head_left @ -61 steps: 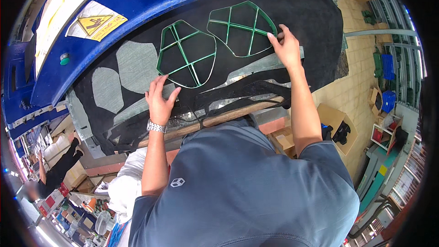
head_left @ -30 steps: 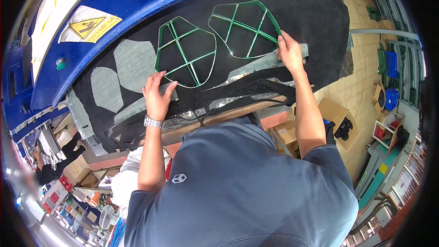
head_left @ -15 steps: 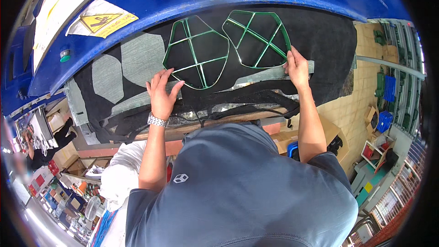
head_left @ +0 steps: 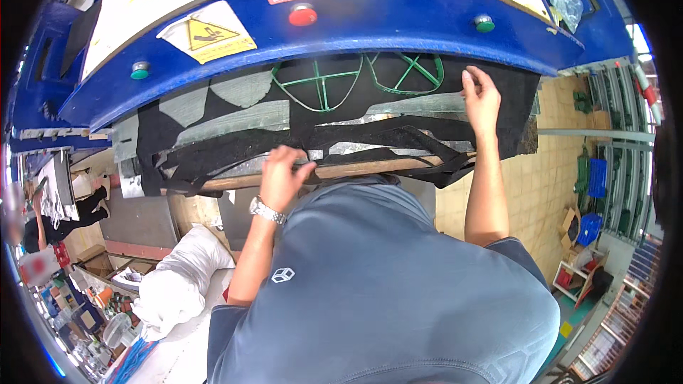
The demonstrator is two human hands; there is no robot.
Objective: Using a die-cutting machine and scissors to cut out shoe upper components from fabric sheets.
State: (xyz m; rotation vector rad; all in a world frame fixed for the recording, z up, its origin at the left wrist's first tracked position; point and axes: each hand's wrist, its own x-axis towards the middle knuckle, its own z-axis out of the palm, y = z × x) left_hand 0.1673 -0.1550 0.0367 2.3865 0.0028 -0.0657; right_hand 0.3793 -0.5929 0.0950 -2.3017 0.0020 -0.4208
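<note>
Left green frame (head_left: 321, 79) and right green frame (head_left: 412, 63) sit side by side on the black sheet (head_left: 516, 103), far ends hidden behind the blue beam (head_left: 384, 32). Right hand (head_left: 482, 99): digits apart, nothing held, just right of the right frame. Left hand (head_left: 283, 176): fingers spread, no grip I can see, by the wooden bar (head_left: 377, 168); can't tell if touching. Main worry: pinched fingers if the beam drops with the right hand that near. Also, a knock could push the frames together; loose black strips (head_left: 245, 144) could snag the left hand, dragging the sheet.
</note>
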